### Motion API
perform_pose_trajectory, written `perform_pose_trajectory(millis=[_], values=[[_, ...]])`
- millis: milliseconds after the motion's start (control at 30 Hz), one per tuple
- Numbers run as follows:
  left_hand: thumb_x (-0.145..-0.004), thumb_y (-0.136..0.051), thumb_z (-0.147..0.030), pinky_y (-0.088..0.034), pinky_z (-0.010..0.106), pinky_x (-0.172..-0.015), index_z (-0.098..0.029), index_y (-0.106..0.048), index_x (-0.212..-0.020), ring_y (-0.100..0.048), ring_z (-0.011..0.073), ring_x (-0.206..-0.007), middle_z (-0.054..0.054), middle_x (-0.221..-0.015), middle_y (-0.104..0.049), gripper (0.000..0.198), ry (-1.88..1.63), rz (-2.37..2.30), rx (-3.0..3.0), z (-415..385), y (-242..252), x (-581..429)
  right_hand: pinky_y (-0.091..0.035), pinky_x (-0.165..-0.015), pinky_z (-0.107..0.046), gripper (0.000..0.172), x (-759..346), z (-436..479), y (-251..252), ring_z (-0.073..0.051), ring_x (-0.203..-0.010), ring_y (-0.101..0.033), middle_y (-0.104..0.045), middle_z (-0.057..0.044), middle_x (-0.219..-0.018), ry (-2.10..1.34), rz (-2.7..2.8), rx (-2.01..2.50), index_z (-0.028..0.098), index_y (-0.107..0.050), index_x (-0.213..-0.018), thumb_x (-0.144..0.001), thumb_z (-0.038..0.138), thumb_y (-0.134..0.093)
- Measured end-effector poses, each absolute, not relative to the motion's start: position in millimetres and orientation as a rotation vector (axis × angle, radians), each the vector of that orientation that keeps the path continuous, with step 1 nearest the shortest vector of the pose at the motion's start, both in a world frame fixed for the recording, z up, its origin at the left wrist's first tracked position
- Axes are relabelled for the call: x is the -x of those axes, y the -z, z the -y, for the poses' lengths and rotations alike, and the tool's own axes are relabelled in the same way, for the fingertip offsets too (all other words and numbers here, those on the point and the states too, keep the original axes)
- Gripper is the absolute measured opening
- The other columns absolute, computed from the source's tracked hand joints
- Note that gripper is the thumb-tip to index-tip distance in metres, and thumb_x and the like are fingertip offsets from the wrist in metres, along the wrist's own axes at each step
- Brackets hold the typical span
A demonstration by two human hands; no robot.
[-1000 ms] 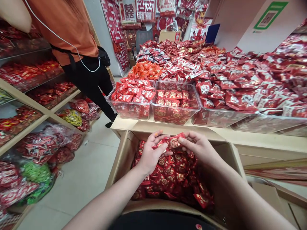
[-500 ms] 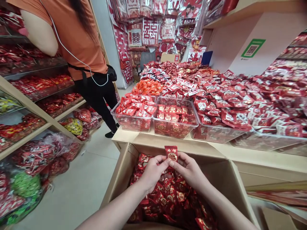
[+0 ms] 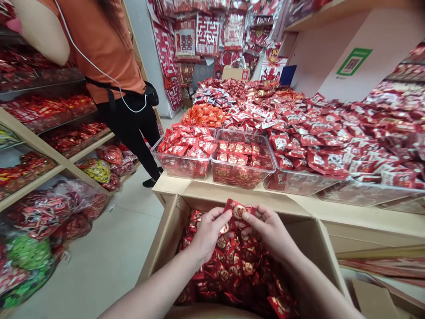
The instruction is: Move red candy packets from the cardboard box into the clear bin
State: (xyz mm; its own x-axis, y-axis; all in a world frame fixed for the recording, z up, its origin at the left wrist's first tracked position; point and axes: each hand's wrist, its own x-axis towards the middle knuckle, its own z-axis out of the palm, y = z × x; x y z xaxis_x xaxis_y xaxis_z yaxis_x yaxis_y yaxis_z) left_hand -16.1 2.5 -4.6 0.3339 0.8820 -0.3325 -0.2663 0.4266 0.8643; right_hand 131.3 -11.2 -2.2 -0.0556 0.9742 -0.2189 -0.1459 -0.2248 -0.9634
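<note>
You are pinching a red packet (image 3: 237, 211) between left hand (image 3: 208, 231) and right hand (image 3: 269, 230) at centre frame, above the cardboard box (image 3: 327, 254); grip its edges firmly, avoiding crushing it

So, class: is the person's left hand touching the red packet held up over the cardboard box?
Touching. The head view shows the left hand with its fingertips pressed on the red packet, the right hand pinching its other edge above the cardboard box.

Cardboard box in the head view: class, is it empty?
No: the cardboard box is filled with small red packets, and the left hand and right hand hold one packet above it.
</note>
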Motion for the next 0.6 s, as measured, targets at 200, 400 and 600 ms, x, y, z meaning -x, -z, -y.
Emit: perform_pose_trajectory(millis=[200,400,600], values=[[-0.074,-0.053,-0.035,-0.043,0.022,-0.053,-0.019,-0.053,-0.092,-0.06,0.0169,-0.076,0.006,-0.101,-0.056,0.023,-0.842,-0.888,-0.707,1,3,16,-0.045,-0.05,-0.023,0.023,-147,-9,-34,-0.009,-0.052,-0.051,-0.055,0.0,-0.066,-1.111,1.224,1.23,0.016,-0.051,-0.086,-0.073,0.035,-0.055],[-0.072,-0.055,-0.028,-0.041,0.02,-0.05,-0.018,-0.053,-0.087,-0.06,0.0154,-0.073,0.004,-0.097,-0.054,0.018,-0.771,-0.947,-0.764,6,-1,15,-0.048,-0.057,-0.025,0.02,-182,-123,-84,-0.01,-0.061,-0.055,-0.055,-0.001,-0.077,-0.692,1.454,1.252,0.019,-0.05,-0.081,-0.072,0.036,-0.054],[-0.068,-0.055,-0.028,-0.039,0.02,-0.044,-0.016,-0.053,-0.081,-0.054,0.0117,-0.054,0.002,-0.063,-0.06,0.017,-0.758,-1.004,-0.875,7,10,13,-0.042,-0.052,-0.022,0.01,-164,-240,-64,-0.009,-0.052,-0.049,-0.056,-0.001,-0.065,-0.572,1.844,1.576,0.013,-0.055,-0.078,-0.071,0.02,-0.053]])
